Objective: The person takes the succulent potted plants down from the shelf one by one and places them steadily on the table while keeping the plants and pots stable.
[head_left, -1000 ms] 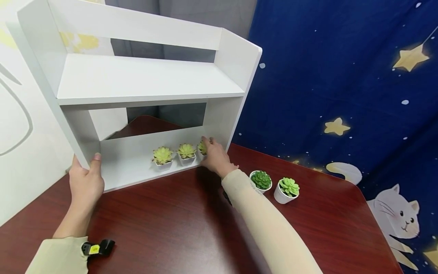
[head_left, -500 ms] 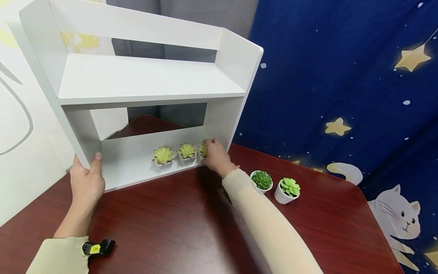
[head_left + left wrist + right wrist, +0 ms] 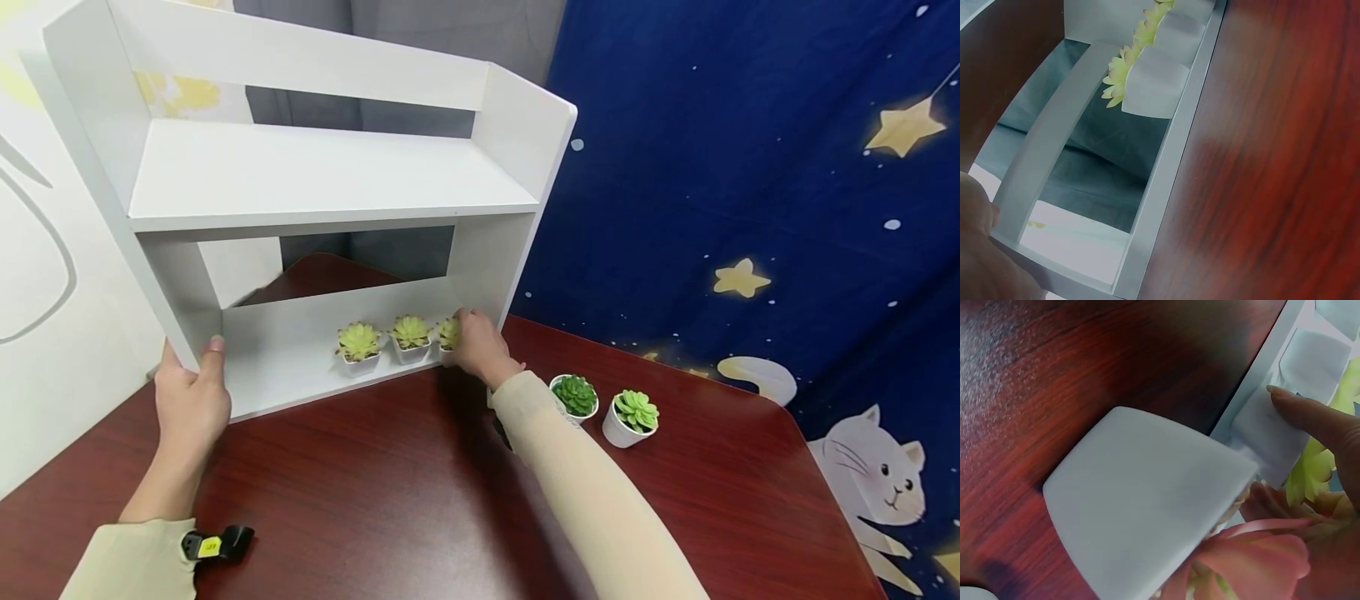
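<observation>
White shelf point(image 3: 330, 171) stands upright on the dark red desk point(image 3: 352, 508), open front toward the person; long axis runs side to side, right end set farther back than the left. Left hand point(image 3: 191, 404) grips its left side panel low down, thumb on the inner face, other fingers around the outside.

Right hand point(image 3: 480, 346) grasps the rightmost plant point(image 3: 448, 335) by its pot, at the right end of the lower board, near the front edge and close to the right side panel. Plant is upright, leaves up, pot base down; pot is squat, no clear long axis. Hand covers much of it in the head view; the right wrist view shows a digit pressed on the pot's front face.

Middle plant point(image 3: 410, 331) sits just beside it, left plant point(image 3: 358, 342) a bit further along; both upright, same yellow-green rosettes, white pots. Row follows the board's front edge, bunched toward the right half. Cannot tell if leaves touch.

On the desk, right of the shelf: dark green plant point(image 3: 575, 395) and light green plant point(image 3: 632, 410), round white pots, rosettes up. Pink flower point(image 3: 1254, 556) in a white pot, near the right hand.
</observation>
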A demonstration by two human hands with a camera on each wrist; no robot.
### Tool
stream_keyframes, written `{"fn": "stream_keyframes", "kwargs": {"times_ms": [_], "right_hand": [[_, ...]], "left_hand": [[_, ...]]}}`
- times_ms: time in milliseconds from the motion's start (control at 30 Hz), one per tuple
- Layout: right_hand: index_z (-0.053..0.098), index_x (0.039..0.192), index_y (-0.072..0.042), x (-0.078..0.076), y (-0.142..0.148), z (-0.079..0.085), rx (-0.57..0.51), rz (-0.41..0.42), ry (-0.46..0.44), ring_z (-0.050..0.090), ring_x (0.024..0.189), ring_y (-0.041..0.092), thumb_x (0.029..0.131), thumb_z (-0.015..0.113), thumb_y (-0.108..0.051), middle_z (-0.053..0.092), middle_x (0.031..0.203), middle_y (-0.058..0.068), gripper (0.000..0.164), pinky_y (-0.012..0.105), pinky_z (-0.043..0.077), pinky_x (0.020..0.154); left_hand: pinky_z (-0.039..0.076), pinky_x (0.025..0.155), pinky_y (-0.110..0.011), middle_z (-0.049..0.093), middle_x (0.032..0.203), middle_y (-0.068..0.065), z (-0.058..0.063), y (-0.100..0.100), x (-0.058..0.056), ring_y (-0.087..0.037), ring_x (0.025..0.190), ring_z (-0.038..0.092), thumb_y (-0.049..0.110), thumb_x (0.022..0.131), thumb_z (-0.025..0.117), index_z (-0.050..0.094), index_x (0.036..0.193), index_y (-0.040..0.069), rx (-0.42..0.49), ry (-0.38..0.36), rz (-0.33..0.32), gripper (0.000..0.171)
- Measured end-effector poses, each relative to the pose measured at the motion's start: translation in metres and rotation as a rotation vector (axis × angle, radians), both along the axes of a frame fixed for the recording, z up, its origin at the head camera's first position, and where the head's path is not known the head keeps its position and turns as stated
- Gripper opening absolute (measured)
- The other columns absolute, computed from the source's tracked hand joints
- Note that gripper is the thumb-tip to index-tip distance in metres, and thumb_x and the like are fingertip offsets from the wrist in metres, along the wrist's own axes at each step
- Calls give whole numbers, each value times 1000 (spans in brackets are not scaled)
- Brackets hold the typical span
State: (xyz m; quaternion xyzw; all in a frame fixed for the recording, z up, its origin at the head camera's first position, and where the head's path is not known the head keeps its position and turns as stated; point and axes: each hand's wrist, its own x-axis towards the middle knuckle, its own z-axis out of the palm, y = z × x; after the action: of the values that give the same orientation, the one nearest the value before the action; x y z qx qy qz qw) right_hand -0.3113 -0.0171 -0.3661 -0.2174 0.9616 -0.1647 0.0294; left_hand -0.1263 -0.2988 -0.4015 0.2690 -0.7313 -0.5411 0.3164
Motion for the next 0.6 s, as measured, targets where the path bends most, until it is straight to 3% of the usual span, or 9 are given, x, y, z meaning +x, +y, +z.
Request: {"fn": "stream_keyframes", "kwargs": {"times_ms": [267,600], "right_hand": [[56,134,-5,3,4,1,-108,-18,-11,63,101,25,77,87,-21,68,119,12,67,42,53,93],[54,136,-6,8,17,16,-186,31,73,61,91,23,77,88,-24,69,112,11,71,37,52,81]], "left_hand": [[25,123,-54,36,163,-10,-3,0,1,-28,152,31,30,107,38,29,159,25,-14,-13,-7,53],[25,123,-54,37,163,-10,-3,-2,0,-28,151,32,30,107,39,30,159,26,-8,-21,-4,53]]}}
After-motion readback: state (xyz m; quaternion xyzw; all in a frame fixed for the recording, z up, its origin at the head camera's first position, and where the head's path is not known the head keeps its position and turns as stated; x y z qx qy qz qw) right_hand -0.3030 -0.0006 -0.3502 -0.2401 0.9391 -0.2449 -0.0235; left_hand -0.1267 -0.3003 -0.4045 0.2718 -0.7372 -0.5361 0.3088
